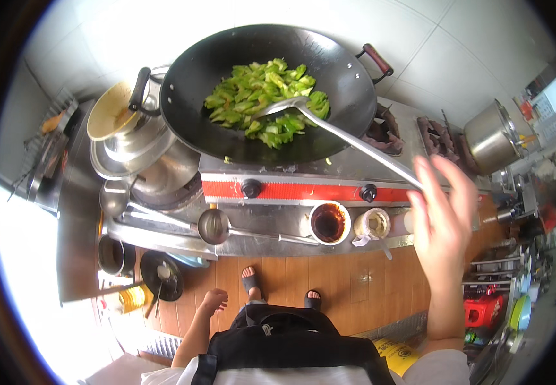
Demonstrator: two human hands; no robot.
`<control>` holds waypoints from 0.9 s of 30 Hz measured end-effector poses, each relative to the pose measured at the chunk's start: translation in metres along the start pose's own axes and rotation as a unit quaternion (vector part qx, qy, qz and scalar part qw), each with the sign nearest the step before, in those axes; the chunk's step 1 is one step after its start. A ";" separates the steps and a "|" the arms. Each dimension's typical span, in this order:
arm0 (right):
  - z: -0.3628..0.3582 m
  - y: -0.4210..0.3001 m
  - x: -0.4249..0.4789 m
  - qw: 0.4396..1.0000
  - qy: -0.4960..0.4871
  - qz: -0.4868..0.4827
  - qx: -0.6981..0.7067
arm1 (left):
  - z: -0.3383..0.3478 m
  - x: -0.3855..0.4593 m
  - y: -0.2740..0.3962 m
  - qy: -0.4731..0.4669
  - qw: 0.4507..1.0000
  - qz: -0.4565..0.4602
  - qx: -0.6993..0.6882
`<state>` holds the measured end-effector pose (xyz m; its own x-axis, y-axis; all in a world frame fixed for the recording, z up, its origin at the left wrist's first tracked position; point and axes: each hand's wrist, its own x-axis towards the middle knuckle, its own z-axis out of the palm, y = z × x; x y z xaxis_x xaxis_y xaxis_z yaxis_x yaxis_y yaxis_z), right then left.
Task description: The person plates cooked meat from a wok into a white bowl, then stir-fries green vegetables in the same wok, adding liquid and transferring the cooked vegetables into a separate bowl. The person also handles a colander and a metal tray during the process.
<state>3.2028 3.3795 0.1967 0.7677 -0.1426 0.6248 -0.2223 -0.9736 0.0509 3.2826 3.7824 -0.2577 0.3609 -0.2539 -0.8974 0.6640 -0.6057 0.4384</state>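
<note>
A large black wok sits on the stove, holding green vegetable pieces that look like sliced bitter melon. The head of a steel wok spatula rests among them, its handle slanting down to the right. At the handle's end is my right hand, blurred, with fingers spread; whether they touch the metal is unclear. My left hand hangs low beside my body over the floor, loosely curled around nothing. On the counter before me stand a white cup of dark sauce and an open jar.
The stove front has a red panel with black knobs. Ladles lie along the counter edge. Stacked steel pots and a cream bowl stand left. A steel pot is at right. Below left, a black pan protrudes.
</note>
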 end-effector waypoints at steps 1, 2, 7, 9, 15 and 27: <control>-0.002 0.003 -0.017 0.999 0.048 -0.016 0.014 | 0.015 -0.005 -0.002 0.012 1.000 0.004 -0.010; -0.003 0.007 -0.041 0.995 0.087 -0.045 0.027 | 0.029 -0.010 -0.009 0.024 0.999 0.008 -0.023; 0.057 -0.011 -0.169 0.866 -0.097 0.009 0.490 | 0.101 -0.005 -0.048 0.078 0.993 -0.031 -0.079; 0.110 -0.021 -0.234 0.804 -0.261 0.070 0.529 | 0.131 -0.001 -0.068 0.086 0.988 -0.071 -0.107; 0.221 0.027 -0.470 0.726 -0.537 0.066 0.423 | 0.178 0.046 -0.045 0.239 0.950 0.072 -0.188; 0.359 0.022 -0.552 0.787 -0.599 0.125 0.080 | 0.140 0.149 0.058 0.551 0.719 0.421 -0.051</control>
<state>2.9899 3.3728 -0.4262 0.7489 -0.3041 -0.5888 -0.4508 -0.8850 -0.1164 3.2832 3.6040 -0.3729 0.9250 0.2873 0.2486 -0.0700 -0.5142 0.8548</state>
